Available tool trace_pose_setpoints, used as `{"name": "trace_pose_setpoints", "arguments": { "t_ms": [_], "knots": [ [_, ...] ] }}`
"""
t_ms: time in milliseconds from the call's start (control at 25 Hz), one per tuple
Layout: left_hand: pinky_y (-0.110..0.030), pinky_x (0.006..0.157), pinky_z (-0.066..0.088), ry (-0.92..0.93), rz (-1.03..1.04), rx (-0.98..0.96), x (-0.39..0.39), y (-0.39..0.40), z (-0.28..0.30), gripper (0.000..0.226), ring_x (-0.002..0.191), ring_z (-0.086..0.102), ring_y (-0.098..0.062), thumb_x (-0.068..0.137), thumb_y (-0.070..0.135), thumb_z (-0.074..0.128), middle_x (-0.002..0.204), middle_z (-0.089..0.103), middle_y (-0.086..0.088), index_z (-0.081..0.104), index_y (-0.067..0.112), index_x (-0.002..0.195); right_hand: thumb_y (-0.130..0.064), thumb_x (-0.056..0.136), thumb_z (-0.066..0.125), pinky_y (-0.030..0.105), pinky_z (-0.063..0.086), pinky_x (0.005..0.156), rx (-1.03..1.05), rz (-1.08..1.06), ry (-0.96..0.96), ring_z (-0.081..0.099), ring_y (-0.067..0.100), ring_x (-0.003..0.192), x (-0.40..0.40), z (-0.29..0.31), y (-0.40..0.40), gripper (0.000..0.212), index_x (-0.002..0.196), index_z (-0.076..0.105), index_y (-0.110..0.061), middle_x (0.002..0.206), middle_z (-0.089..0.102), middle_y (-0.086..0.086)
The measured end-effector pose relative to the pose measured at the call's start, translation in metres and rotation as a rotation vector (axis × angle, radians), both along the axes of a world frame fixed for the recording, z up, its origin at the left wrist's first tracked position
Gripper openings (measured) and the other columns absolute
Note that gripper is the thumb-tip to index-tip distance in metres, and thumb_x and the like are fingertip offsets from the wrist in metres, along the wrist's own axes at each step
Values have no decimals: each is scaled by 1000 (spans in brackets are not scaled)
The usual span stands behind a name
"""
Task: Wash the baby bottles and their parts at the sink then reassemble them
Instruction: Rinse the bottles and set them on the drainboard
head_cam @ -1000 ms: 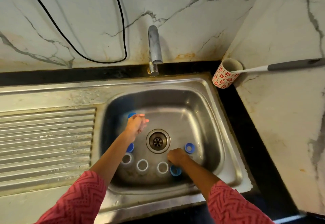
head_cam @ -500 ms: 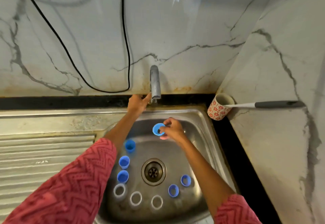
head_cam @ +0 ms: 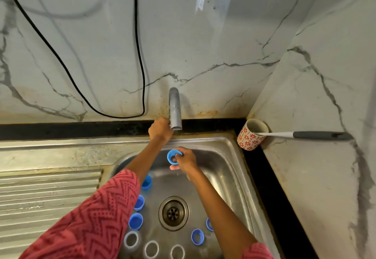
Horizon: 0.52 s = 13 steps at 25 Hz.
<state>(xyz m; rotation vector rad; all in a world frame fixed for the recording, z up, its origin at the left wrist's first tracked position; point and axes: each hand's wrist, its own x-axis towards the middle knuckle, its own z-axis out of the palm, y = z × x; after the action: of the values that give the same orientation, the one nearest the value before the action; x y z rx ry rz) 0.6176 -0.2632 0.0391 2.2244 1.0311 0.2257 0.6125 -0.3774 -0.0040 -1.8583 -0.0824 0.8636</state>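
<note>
1. Head view: the right hand (head_cam: 186, 160) pinches a blue ring (head_cam: 173, 157) between thumb and fingers, holding it over the back of the sink (head_cam: 230, 169), below the spout of the tap (head_cam: 175, 110).
2. The left hand (head_cam: 160, 129) reaches up to the base of the tap; its fingers are hidden behind the spout, so I cannot tell whether they grip anything.
3. On the sink floor, three blue caps (head_cam: 136, 221) stand in a column left of the drain (head_cam: 173, 213), partly covered by the red patterned sleeve (head_cam: 91, 222).
4. Three clear bottles (head_cam: 151, 249) stand in a row at the near edge, openings up.
5. Two more blue rings (head_cam: 197, 237) lie right of the drain, one partly hidden by the right forearm.
6. Beside the sink's back right corner stands a flowered cup (head_cam: 249, 138) holding a brush (head_cam: 317, 135) whose grey handle juts out to the right.
7. A black cable (head_cam: 140, 65) hangs in a loop on the marble wall (head_cam: 203, 55).
</note>
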Motion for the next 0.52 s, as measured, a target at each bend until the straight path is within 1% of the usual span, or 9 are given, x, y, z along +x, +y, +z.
{"name": "trace_pose_setpoints", "arguments": {
  "t_ms": [80, 160, 200, 280, 320, 360, 400, 480, 520],
  "knots": [
    [-30, 68, 51, -129, 66, -149, -3, 6, -9, 23, 83, 61, -30, 89, 12, 59, 90, 65, -15, 64, -6, 102, 4, 94, 46, 17, 55, 52, 27, -1, 28, 64, 34, 98, -2, 4, 7, 34, 123, 58, -9, 120, 56, 15],
    [-19, 54, 48, -281, 119, -413, -11, 7, -21, 24, 67, 56, -17, 91, 13, 57, 76, 60, -6, 63, -5, 105, 6, 92, 49, 25, 58, 61, 8, 7, 20, 64, 29, 91, -2, 7, 12, 38, 124, 56, -10, 116, 56, 12],
    [-18, 53, 48, -308, 126, -544, -17, 6, -30, 26, 64, 55, -14, 93, 18, 56, 76, 60, -5, 61, -4, 107, 5, 92, 50, 29, 58, 63, -22, 0, 25, 65, 27, 86, -1, 7, 13, 37, 125, 56, -10, 116, 57, 13],
    [-22, 56, 48, -236, 68, -694, -31, -4, -49, 32, 64, 57, -14, 93, 29, 54, 84, 64, -11, 60, 2, 109, -6, 95, 50, 27, 57, 54, -92, -39, 60, 64, 20, 65, -4, 5, 16, 27, 121, 56, -4, 106, 64, 16],
    [-23, 57, 48, -200, 26, -704, -39, -11, -58, 34, 63, 58, -15, 94, 32, 53, 85, 64, -13, 60, 3, 109, -15, 98, 48, 24, 55, 47, -136, -65, 63, 60, 17, 55, -6, 5, 17, 24, 115, 58, -1, 94, 66, 16],
    [-23, 60, 50, -191, -9, -678, -46, -17, -65, 33, 64, 59, -16, 93, 32, 54, 86, 65, -13, 61, 4, 110, -25, 101, 43, 21, 50, 40, -179, -87, 39, 57, 15, 50, -8, 4, 18, 30, 108, 59, 0, 83, 65, 15],
    [-25, 66, 53, -196, -40, -607, -51, -21, -70, 30, 70, 62, -18, 93, 28, 56, 89, 66, -14, 61, 5, 111, -30, 102, 37, 20, 45, 35, -211, -98, 8, 55, 15, 48, -10, 3, 19, 37, 103, 60, 0, 78, 63, 14],
    [-32, 82, 54, -176, -65, -383, -60, -26, -80, 23, 89, 65, -24, 92, 16, 58, 101, 68, -14, 62, 9, 113, -26, 102, 37, 21, 44, 33, -291, -31, -55, 58, 20, 51, -15, 4, 22, 36, 112, 58, 1, 90, 65, 18],
    [-34, 88, 52, -131, -50, -275, -63, -28, -81, 25, 97, 65, -26, 92, 12, 56, 106, 68, -13, 62, 11, 116, -23, 102, 39, 23, 50, 41, -335, 24, -83, 64, 24, 62, -18, 6, 24, 33, 119, 56, 0, 101, 66, 20]
  ]
}}
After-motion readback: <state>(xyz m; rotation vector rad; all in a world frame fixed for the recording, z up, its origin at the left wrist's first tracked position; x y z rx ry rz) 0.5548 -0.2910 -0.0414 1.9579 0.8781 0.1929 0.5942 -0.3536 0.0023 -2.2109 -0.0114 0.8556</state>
